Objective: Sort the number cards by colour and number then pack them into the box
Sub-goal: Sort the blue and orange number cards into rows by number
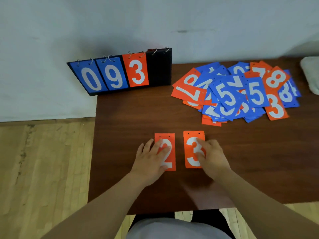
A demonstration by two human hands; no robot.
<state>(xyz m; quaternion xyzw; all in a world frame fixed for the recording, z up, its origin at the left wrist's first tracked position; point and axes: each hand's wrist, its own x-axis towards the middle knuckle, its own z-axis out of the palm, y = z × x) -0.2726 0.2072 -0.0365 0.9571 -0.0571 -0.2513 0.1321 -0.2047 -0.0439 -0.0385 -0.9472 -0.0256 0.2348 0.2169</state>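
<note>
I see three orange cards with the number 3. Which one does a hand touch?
The 3 beside the 2, under the right hand. The other two are untouched: one hangs on the scoreboard, one lies in the pile.

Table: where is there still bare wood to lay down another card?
Bare wood lies between the scoreboard and the red 2 card and red 3 card, and right of the right hand, below the card pile. The far right corner of the table is crowded with that pile.
</note>
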